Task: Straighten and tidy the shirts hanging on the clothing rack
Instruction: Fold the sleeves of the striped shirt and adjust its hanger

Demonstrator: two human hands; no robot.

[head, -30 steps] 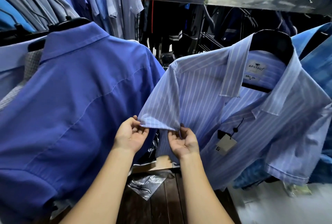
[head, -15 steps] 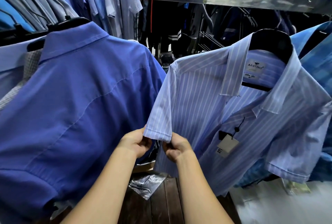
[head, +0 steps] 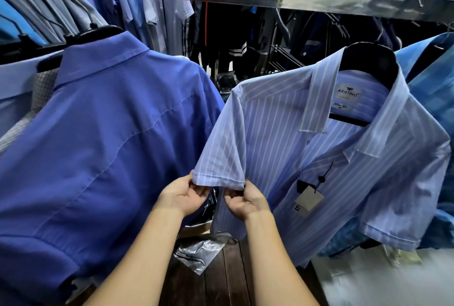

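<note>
Pinching the sleeve hem (head: 218,181) of the striped shirt (head: 277,138), below its collar (head: 317,102), with left hand (head: 183,194) and right hand (head: 247,199), light limp cloth, probably best tugged by this stitched edge.

Dark wooden floorboards (head: 228,278) ran underneath, with a crumpled clear plastic bag (head: 199,251) lying on them. To the right lay a pale, blurred floor area (head: 383,283). Dark garments (head: 221,35) hung far behind.

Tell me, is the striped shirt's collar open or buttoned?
Open: the collar spreads apart, and the brand label inside the striped shirt shows.
</note>
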